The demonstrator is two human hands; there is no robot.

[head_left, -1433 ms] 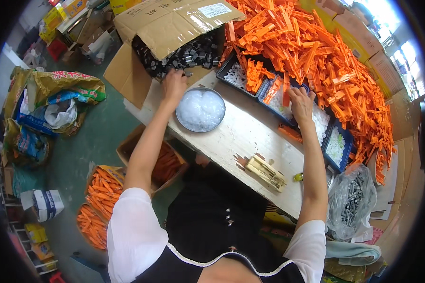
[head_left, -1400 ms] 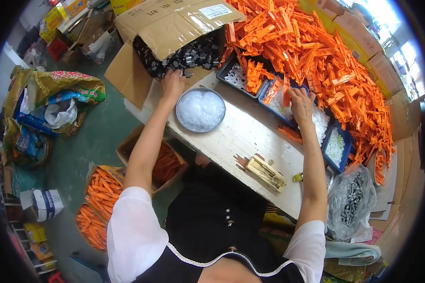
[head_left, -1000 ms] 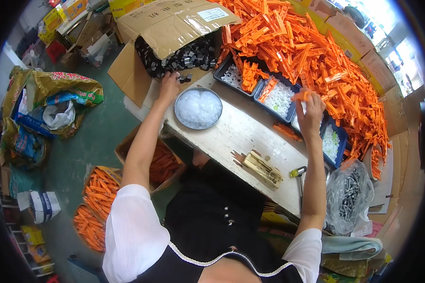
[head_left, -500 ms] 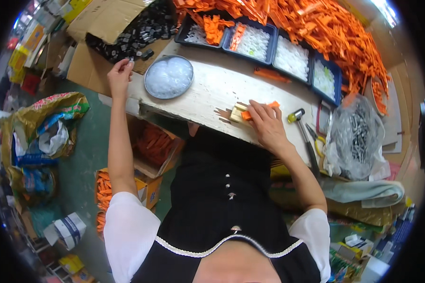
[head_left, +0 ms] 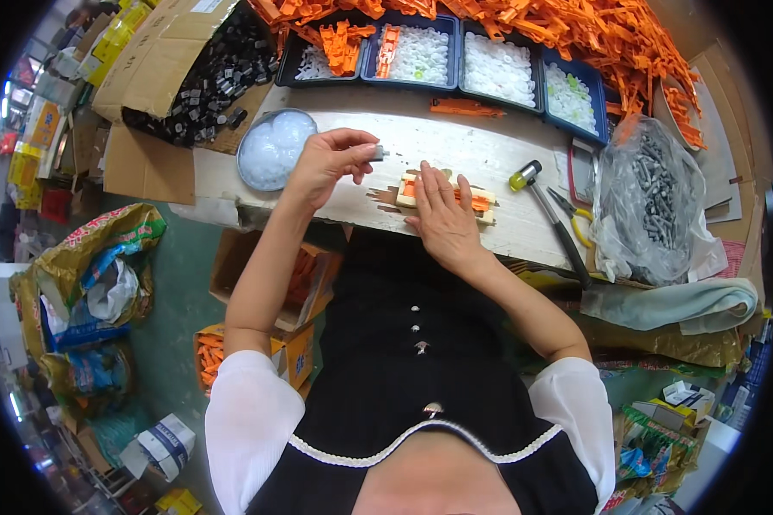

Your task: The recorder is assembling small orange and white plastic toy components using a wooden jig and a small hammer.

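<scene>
- Wooden jig [head_left: 445, 194]: small pale block on the tabletop [head_left: 489, 154], near its front edge and just ahead of the person's body. Long axis runs left-right, along the tabletop's length.
- Orange plastic piece [head_left: 477, 203] lies in the jig, same left-right axis; only its ends show beside the covering hand.
- Right hand [head_left: 442, 219]: laid flat, palm down, on the jig and orange piece. Fingers [head_left: 429, 182] extended and slightly spread, pointing away from the body toward the trays. Pressing on the jig, not curled around it.
- Left hand [head_left: 328, 159]: raised just left of the jig, over the tabletop. Thumb and forefinger pinched together on a small grey part [head_left: 376, 154]; the other fingers loosely curled. The part's tip points right, toward the jig. Too small to make out its shape.
- Jig appearance: light unfinished wood, rectangular, with a slot holding the orange piece.
- Round clear dish [head_left: 273, 148] of whitish pieces sits left of the left hand.
- Hammer [head_left: 548, 210] with a yellow head lies right of the jig, handle slanting toward the person.
- 4 dark blue trays [head_left: 455, 56] line the far edge, holding white and orange pieces.
- Clear bag [head_left: 653, 202] of dark parts at the right end.
</scene>
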